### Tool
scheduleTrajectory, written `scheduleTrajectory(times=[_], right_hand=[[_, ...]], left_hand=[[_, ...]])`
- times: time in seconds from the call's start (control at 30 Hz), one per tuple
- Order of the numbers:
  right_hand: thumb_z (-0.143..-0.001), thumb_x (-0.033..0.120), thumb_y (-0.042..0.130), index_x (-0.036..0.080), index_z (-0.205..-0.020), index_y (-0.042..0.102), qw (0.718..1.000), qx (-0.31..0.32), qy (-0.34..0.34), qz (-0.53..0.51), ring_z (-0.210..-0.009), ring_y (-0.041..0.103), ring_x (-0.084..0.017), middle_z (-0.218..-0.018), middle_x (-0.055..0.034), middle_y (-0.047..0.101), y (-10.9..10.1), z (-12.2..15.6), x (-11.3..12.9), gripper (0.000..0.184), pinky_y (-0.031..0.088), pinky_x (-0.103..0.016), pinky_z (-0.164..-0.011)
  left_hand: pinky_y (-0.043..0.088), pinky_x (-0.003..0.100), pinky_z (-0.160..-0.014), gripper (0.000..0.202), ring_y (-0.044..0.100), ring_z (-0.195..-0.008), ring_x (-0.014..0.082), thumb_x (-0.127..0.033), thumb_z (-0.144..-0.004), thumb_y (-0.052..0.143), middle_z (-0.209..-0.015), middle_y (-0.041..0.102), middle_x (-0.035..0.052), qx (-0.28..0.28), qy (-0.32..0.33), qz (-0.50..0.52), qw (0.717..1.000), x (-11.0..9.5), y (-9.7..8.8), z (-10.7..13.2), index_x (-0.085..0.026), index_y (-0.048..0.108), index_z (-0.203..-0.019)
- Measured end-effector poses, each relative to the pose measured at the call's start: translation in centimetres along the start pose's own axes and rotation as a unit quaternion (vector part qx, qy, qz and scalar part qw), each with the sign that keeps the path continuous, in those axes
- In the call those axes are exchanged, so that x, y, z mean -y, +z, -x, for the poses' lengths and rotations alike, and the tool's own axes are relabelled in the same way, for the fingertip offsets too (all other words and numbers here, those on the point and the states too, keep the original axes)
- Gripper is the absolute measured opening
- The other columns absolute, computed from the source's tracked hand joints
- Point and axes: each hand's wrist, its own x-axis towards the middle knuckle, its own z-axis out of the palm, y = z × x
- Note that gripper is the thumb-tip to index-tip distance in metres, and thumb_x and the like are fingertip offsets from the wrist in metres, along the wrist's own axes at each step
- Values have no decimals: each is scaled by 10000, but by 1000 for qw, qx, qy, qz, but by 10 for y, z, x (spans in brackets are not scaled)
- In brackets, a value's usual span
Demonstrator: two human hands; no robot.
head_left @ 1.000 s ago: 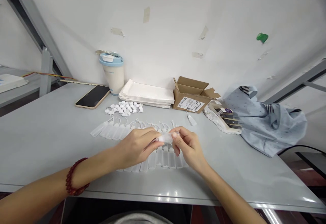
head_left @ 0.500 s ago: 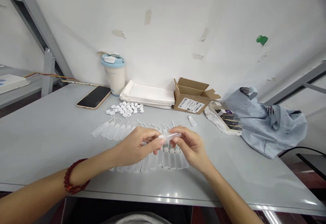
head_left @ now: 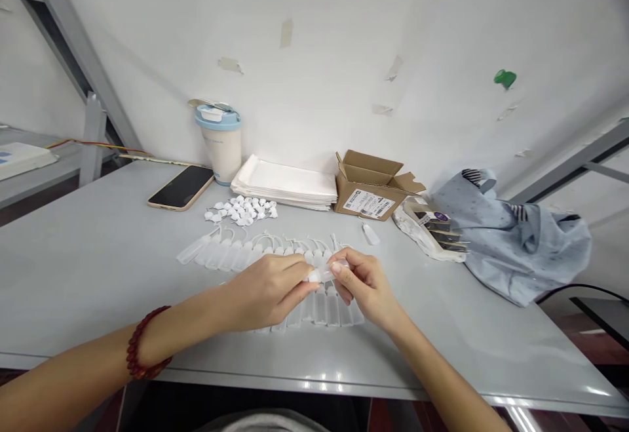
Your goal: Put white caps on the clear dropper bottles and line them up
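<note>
Both hands meet over the middle of the grey table [head_left: 98,274]. My left hand [head_left: 268,291] and my right hand [head_left: 363,284] pinch the two ends of one small clear plastic bottle [head_left: 325,273], held sideways between the fingertips. Under the hands lies a near row of clear bottles [head_left: 324,311], side by side. A far row of clear bottles [head_left: 221,254] with thin tethered caps lies just beyond. A pile of small white caps [head_left: 242,210] sits further back. A red bead bracelet [head_left: 142,347] circles my left wrist.
Along the wall stand a phone [head_left: 181,187], a blue-lidded cup [head_left: 220,140], a stack of white sheets [head_left: 285,184] and an open cardboard box [head_left: 371,189]. A packet of dark items [head_left: 435,229] and a light blue cloth bag [head_left: 511,235] lie at the right.
Both hands have come down a little toward the near row with the bottle still pinched between them. The bottle's right end is now covered more by my right fingers.
</note>
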Motion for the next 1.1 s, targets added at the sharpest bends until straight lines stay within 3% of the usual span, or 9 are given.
scheduleTrajectory(times=[0.2, 0.3, 0.47, 0.57, 0.63, 0.73, 0.83, 0.97, 1.1], right_hand=[[-830, 500, 580, 165, -709, 548, 998, -4, 53, -25, -390, 313, -67, -423, 84, 386, 0, -2, 2, 358, 231, -214, -415], [-838, 505, 565, 165, -694, 537, 998, -16, 62, -20, -388, 312, -65, -413, 85, 381, 1, -2, 2, 369, 246, -217, -423], [-855, 449, 573, 151, -830, 614, 999, -28, 14, -21, -442, 420, -82, -483, 62, 451, 1, -1, 0, 303, 334, -219, -465], [-852, 394, 600, 161, -862, 632, 999, -36, -21, -18, -480, 468, -86, -543, 49, 487, -1, -1, 0, 236, 376, -214, -480], [-855, 362, 603, 170, -885, 638, 998, -34, -47, -11, -501, 489, -89, -578, 40, 517, -3, 0, 0, 198, 402, -214, -495], [-857, 333, 602, 180, -939, 648, 996, -20, -86, 14, -542, 528, -101, -649, 15, 585, -5, 1, 1, 179, 436, -225, -522], [-851, 326, 609, 179, -958, 661, 992, -26, -111, 57, -575, 555, -111, -746, -20, 643, -5, 2, 0, 189, 454, -233, -535], [-864, 334, 586, 166, -913, 668, 988, -42, -121, 88, -531, 516, -98, -685, -11, 626, -3, 2, -1, 193, 429, -223, -509], [-864, 332, 579, 155, -859, 664, 988, -38, -127, 83, -486, 463, -87, -601, 16, 559, -3, 1, -2, 196, 390, -217, -482]], left_hand=[[322, 284, -489, 257, 437, -535, 149, -147, -954, 398, -640, 521, 20, -46, 100, -199, 974, 2, 5, 1, -144, 533, -735], [340, 292, -504, 242, 455, -544, 157, -146, -944, 423, -643, 532, 22, -54, 110, -212, 970, 4, 5, 0, -145, 535, -729], [368, 271, -539, 223, 479, -595, 143, -211, -967, 388, -714, 546, 22, -6, -11, -45, 999, 3, 0, -3, -136, 556, -840], [372, 257, -585, 253, 476, -620, 129, -210, -977, 348, -706, 528, 2, 27, -72, 74, 994, -1, -6, -5, -151, 549, -835], [376, 251, -609, 281, 480, -630, 123, -250, -981, 353, -689, 524, -9, 47, -118, 145, 981, -4, -11, -6, -161, 540, -792], [396, 238, -617, 354, 516, -639, 117, -353, -982, 367, -692, 566, -13, 99, -203, 267, 937, -4, -17, -8, -167, 544, -738], [415, 227, -627, 392, 555, -647, 117, -396, -977, 375, -669, 606, -14, 123, -233, 339, 903, -1, -20, -9, -167, 561, -719], [403, 221, -623, 393, 534, -589, 99, -311, -974, 393, -605, 574, -21, 81, -192, 278, 938, 1, -14, -9, -159, 523, -635], [368, 225, -571, 352, 479, -543, 95, -205, -975, 369, -579, 506, -26, 11, -91, 160, 983, 3, -6, -5, -160, 479, -643]])
